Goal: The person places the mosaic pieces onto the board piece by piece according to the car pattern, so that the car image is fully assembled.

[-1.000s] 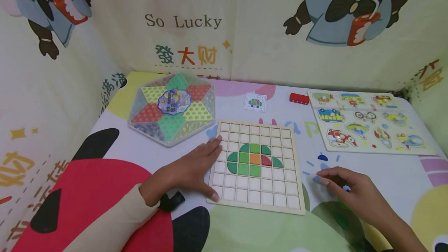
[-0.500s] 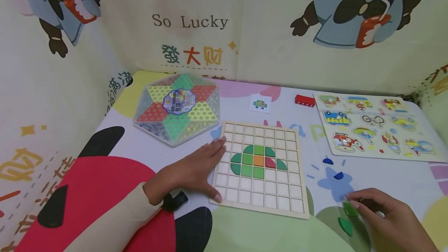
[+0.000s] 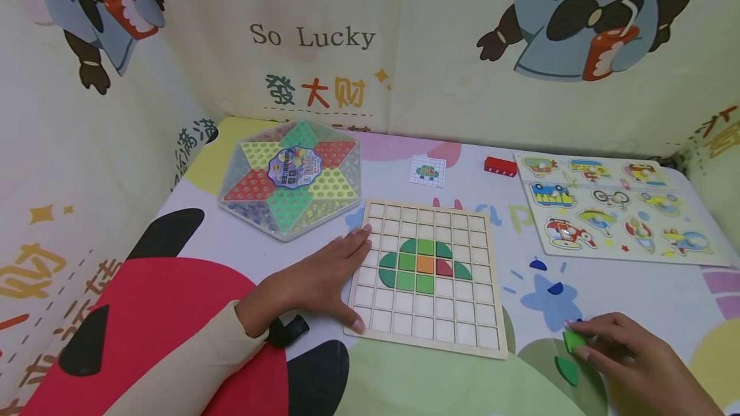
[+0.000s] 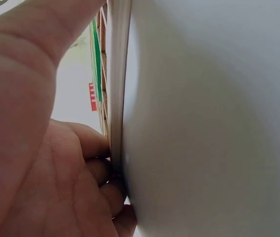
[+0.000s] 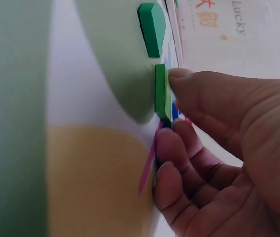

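My left hand (image 3: 315, 281) rests along the left edge of a square wooden grid board (image 3: 445, 323), fingers near the upper part and thumb at the lower left corner. In the left wrist view its fingertips meet the board's side. Green squares, dark green rounded tiles, an orange square (image 3: 424, 264) and a red tile (image 3: 443, 267) fill cells mid-board. At the lower right, my right hand (image 3: 642, 355) pinches a light green square tile (image 5: 160, 91) between thumb and fingers, close over the tabletop. Beside it lies a dark green quarter-round tile (image 3: 566, 371).
Two blue half-round tiles (image 3: 537, 264) lie right of the board. Behind it are a small pattern card (image 3: 427, 171) and a red block (image 3: 500, 166). A hexagonal Chinese checkers set (image 3: 289, 210) stands back left, a vehicle picture puzzle (image 3: 630, 250) back right. A pink strip (image 5: 147, 165) shows by the right fingers.
My right hand has moved down and right, from beside the blue tiles to the light green square tile, which it now pinches. My left hand stays on the board's edge.
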Tool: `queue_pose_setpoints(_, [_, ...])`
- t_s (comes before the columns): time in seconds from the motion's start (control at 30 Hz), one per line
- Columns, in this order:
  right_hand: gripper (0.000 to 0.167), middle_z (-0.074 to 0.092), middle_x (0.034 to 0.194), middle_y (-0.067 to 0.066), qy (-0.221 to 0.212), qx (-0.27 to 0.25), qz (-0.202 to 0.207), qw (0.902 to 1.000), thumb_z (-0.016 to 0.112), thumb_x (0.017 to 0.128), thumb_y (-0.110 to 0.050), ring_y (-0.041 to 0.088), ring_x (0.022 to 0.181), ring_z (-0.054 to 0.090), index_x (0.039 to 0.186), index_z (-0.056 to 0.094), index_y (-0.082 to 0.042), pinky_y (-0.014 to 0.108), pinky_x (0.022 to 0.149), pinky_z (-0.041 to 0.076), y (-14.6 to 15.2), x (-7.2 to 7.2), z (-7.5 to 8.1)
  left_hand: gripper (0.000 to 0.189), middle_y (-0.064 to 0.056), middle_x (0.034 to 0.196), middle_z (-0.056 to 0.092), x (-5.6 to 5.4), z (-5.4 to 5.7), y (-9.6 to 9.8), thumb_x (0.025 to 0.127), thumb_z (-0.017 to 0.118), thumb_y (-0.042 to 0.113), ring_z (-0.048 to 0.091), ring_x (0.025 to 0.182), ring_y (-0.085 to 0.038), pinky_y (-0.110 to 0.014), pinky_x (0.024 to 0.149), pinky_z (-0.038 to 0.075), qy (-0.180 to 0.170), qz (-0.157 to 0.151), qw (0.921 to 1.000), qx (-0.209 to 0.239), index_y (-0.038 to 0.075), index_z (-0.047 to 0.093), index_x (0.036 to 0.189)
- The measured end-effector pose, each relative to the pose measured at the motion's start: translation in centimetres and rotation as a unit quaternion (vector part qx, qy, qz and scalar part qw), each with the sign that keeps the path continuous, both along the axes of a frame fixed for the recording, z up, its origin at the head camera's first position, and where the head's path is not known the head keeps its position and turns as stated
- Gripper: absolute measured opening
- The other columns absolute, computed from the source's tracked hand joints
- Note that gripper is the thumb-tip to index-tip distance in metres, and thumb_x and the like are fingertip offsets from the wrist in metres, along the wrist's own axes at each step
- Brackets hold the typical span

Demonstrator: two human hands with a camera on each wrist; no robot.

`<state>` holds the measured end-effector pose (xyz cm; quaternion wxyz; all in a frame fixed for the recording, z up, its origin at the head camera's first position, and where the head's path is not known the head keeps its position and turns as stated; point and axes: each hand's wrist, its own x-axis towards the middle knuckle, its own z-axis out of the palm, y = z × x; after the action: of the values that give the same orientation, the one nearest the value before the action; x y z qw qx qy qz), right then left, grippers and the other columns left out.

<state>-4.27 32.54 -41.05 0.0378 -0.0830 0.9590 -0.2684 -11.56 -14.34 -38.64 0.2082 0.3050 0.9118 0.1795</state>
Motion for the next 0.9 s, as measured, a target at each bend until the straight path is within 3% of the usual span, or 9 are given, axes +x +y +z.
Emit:
queue_pose_setpoints(0.33, [0.024, 0.051, 0.095, 0.000, -0.029, 0.040, -0.004, 0.9988, 0.082, 0.077, -0.008, 0.004, 0.071, 0.046, 0.098, 0.075, -0.017, 0.020, 0.057, 0.044, -0.6, -0.1, 0.4, 0.126, -0.010, 0.163, 0.002, 0.0, -0.1, -0.1, 0.064, 0.081, 0.062, 0.001, 0.148, -0.025, -0.043, 0.117, 0.013, -0.002, 0.000, 1.0000, 0.001, 0.001, 0.016, 0.155])
queue_pose_setpoints(0.6, [0.025, 0.062, 0.091, -0.001, -0.112, 0.046, -0.029, 0.9922, 0.077, 0.084, -0.012, 0.006, 0.068, 0.050, 0.107, 0.066, -0.010, 0.022, 0.058, 0.046, -1.2, -0.5, 1.2, 0.127, -0.008, 0.163, 0.002, 0.0, -0.2, 0.0, 0.063, 0.081, 0.063, 0.001, 0.148, -0.023, -0.041, 0.117, 0.013, 0.000, 0.004, 1.0000, -0.002, 0.003, 0.016, 0.155])
queue_pose_setpoints(0.67, [0.023, 0.063, 0.090, -0.004, -0.088, 0.043, -0.021, 0.9950, 0.076, 0.085, -0.012, 0.005, 0.069, 0.050, 0.106, 0.068, -0.011, 0.019, 0.059, 0.045, -1.4, -0.7, 1.4, 0.127, -0.008, 0.163, 0.002, 0.0, -0.2, 0.0, 0.063, 0.081, 0.063, 0.001, 0.148, -0.023, -0.041, 0.117, 0.012, -0.001, 0.005, 1.0000, -0.002, 0.003, 0.016, 0.155])
queue_pose_setpoints(0.77, [0.025, 0.063, 0.090, -0.009, -0.020, 0.038, 0.006, 0.9991, 0.078, 0.082, -0.009, 0.002, 0.068, 0.050, 0.106, 0.071, -0.013, 0.016, 0.058, 0.043, -1.7, -0.9, 1.5, 0.127, -0.009, 0.163, 0.002, 0.0, -0.2, 0.0, 0.063, 0.081, 0.063, 0.001, 0.148, -0.024, -0.042, 0.117, 0.012, -0.001, 0.003, 1.0000, -0.001, 0.002, 0.016, 0.155])
queue_pose_setpoints(0.9, [0.034, 0.060, 0.087, -0.014, 0.082, 0.022, 0.064, 0.9943, 0.081, 0.074, 0.002, 0.000, 0.067, 0.047, 0.104, 0.074, -0.013, 0.013, 0.055, 0.038, -2.5, -1.8, 1.8, 0.127, -0.010, 0.163, 0.003, -0.1, -0.2, 0.0, 0.064, 0.081, 0.062, 0.002, 0.148, -0.026, -0.044, 0.117, 0.013, 0.001, -0.002, 1.0000, 0.001, 0.002, 0.016, 0.155])
